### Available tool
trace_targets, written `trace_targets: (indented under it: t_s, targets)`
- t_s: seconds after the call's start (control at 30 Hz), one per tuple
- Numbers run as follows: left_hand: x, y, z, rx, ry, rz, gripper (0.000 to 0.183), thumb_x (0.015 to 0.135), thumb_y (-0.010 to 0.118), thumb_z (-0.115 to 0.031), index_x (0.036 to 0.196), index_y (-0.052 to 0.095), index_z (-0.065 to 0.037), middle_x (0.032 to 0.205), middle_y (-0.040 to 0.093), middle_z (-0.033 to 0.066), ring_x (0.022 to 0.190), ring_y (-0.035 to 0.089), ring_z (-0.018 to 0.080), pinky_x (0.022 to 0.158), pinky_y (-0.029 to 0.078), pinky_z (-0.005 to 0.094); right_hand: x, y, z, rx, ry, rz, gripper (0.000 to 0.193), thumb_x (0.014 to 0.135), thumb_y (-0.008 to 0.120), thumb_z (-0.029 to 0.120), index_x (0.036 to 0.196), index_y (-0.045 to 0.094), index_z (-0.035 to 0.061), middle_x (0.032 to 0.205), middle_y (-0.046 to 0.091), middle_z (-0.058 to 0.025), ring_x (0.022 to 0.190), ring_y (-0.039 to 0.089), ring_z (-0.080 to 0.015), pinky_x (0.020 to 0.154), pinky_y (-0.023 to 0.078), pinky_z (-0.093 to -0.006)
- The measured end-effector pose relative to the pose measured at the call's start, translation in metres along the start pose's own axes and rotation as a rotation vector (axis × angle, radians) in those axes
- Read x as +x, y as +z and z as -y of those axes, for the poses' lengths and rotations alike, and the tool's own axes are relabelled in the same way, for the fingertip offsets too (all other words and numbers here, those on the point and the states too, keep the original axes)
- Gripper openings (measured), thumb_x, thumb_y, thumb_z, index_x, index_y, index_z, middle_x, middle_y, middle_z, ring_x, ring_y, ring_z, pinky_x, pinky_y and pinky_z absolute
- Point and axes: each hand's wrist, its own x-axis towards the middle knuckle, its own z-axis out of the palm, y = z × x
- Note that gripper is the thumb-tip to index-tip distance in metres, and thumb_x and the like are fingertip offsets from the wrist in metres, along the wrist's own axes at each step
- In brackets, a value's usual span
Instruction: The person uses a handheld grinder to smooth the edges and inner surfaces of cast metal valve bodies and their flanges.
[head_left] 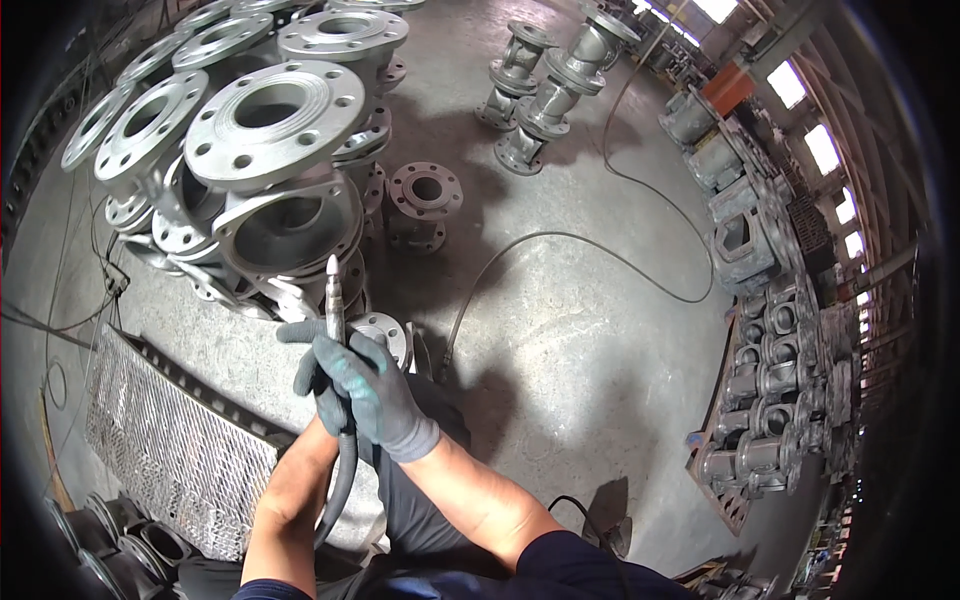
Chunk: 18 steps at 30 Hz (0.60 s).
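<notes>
A slim die grinder (335,305) points upward in front of me, with a small pale conical tip. My right hand (372,388), in a grey-green work glove, is closed around its body. My left hand (328,400), gloved too, grips its lower end from behind; some left fingers stick out to the side, and the right hand partly hides the palm. A dark hose (345,470) runs down from the grinder between my forearms. Just beyond the tip stands a grey flanged valve body (275,125), with a wide opening facing me; the tip looks apart from it.
More flanged castings (145,125) crowd behind it at the left. A metal mesh panel (180,440) lies at lower left. Several valve bodies (545,110) stand farther off. A long hose (560,234) loops across the floor. Castings on a pallet (715,490) line the right side.
</notes>
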Motion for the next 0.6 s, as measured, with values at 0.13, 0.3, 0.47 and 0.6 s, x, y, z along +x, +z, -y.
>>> trace_targets:
  t_s: [0.13, 0.3, 0.47, 0.6]
  targets:
    - [-0.017, -0.002, 0.005, -0.062, -0.004, -0.050, 0.050, 0.097, 0.074, -0.031, 0.141, 0.063, -0.009, 0.132, 0.073, 0.0162, 0.125, 0.072, 0.0366, 0.106, 0.056, 0.0466, -0.004, 0.016, -0.014, -0.120, 0.006, -0.025, 0.045, 0.121, 0.049, 0.030, 0.142, 0.067, -0.0055, 0.085, 0.068, -0.0047, 0.047, 0.048, -0.0035, 0.045, 0.037, -0.0212]
    - [-0.037, -0.009, 0.013, -0.124, -0.019, -0.079, 0.051, 0.098, 0.074, -0.027, 0.143, 0.063, -0.007, 0.132, 0.073, 0.0176, 0.126, 0.071, 0.0376, 0.108, 0.055, 0.0470, -0.005, 0.016, -0.026, -0.214, -0.018, -0.040, 0.042, 0.121, 0.048, 0.026, 0.143, 0.068, -0.0045, 0.085, 0.070, -0.0049, 0.050, 0.051, -0.0031, 0.048, 0.039, -0.0209]
    - [-0.052, -0.012, 0.024, -0.154, -0.024, -0.094, 0.051, 0.098, 0.074, -0.023, 0.145, 0.062, -0.006, 0.133, 0.073, 0.0189, 0.128, 0.071, 0.0386, 0.109, 0.055, 0.0474, 0.006, 0.031, -0.007, -0.226, 0.037, -0.037, 0.044, 0.120, 0.049, 0.028, 0.143, 0.068, -0.0047, 0.086, 0.071, -0.0046, 0.052, 0.050, -0.0017, 0.052, 0.040, -0.0200]
    - [-0.061, -0.014, 0.012, -0.116, 0.007, -0.254, 0.061, 0.098, 0.069, -0.015, 0.156, 0.057, -0.001, 0.145, 0.067, 0.0272, 0.141, 0.062, 0.0445, 0.118, 0.049, 0.0473, 0.000, 0.006, -0.005, -0.265, -0.020, 0.004, 0.039, 0.119, 0.054, 0.028, 0.143, 0.071, 0.0028, 0.085, 0.072, -0.0017, 0.072, 0.060, -0.0048, 0.072, 0.052, -0.0243]
